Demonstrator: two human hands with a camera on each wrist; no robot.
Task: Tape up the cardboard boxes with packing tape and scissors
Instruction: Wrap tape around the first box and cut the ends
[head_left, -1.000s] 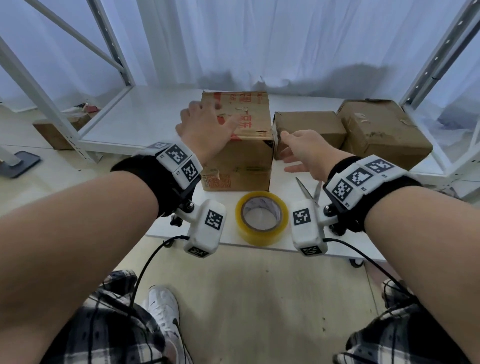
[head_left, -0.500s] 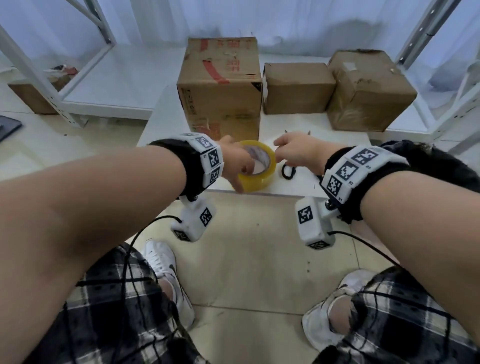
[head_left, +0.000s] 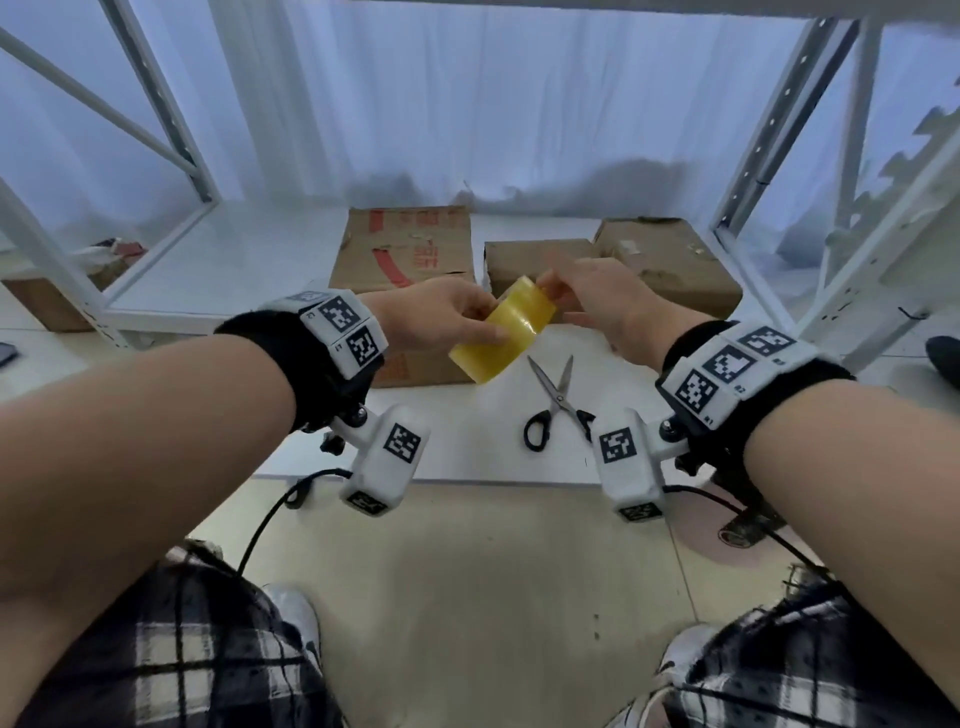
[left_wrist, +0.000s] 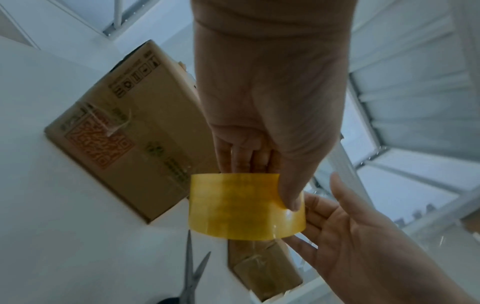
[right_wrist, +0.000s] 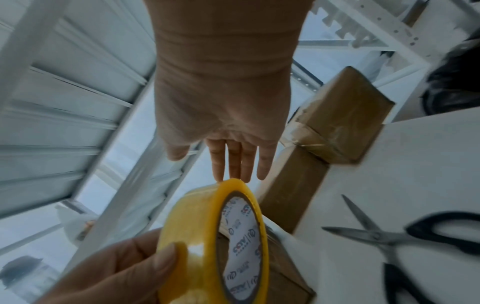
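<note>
My left hand (head_left: 462, 325) grips the yellow packing tape roll (head_left: 501, 332) and holds it in the air above the white table (head_left: 467, 447). In the left wrist view the thumb lies on the tape roll's (left_wrist: 244, 205) outer face and the fingers reach into its core. My right hand (head_left: 566, 296) is open, and its straight fingertips (right_wrist: 233, 174) touch the far rim of the roll (right_wrist: 197, 236). Black-handled scissors (head_left: 556, 400) lie open on the table below the roll. Three cardboard boxes stand behind: a tall printed one (head_left: 410, 254), a small one (head_left: 540, 260) and a wrinkled one (head_left: 670, 265).
White metal shelving posts (head_left: 769, 156) rise on both sides, with a white curtain (head_left: 467, 104) behind the boxes. Another cardboard box (head_left: 47, 306) sits on the floor at far left. My knees and shoes are below the table's front edge.
My left hand has lifted the tape roll off the table and turned it edge-on. My right hand has left the scissors and come up to the roll's rim.
</note>
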